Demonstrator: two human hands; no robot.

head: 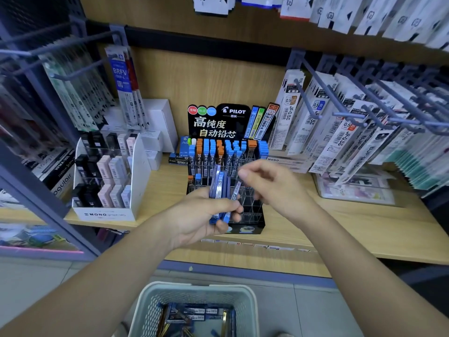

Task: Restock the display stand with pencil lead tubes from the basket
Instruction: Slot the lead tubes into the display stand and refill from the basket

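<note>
The black PILOT display stand (pixel 252 221) sits on the wooden shelf. Its back rows hold blue- and orange-capped pencil lead tubes (pixel 220 152), and its clear front slots show through. In front of the stand, my left hand (pixel 194 220) grips a bunch of blue-capped lead tubes (pixel 220 188), fanned upward. One tube (pixel 237 190) leans out of the bunch toward my right hand (pixel 272 186). That hand hovers just right of it with curled fingers, blurred, and contact with the tube is unclear. The pale basket (pixel 150 310) below holds several more tubes.
A white MONO graphite-lead stand (pixel 107 214) is at the left on the shelf (pixel 364 229). Refill packs hang on grey hooks (pixel 313 93) to the right and left, the hooks jutting out over the shelf. White boxes stand behind the PILOT stand on its left.
</note>
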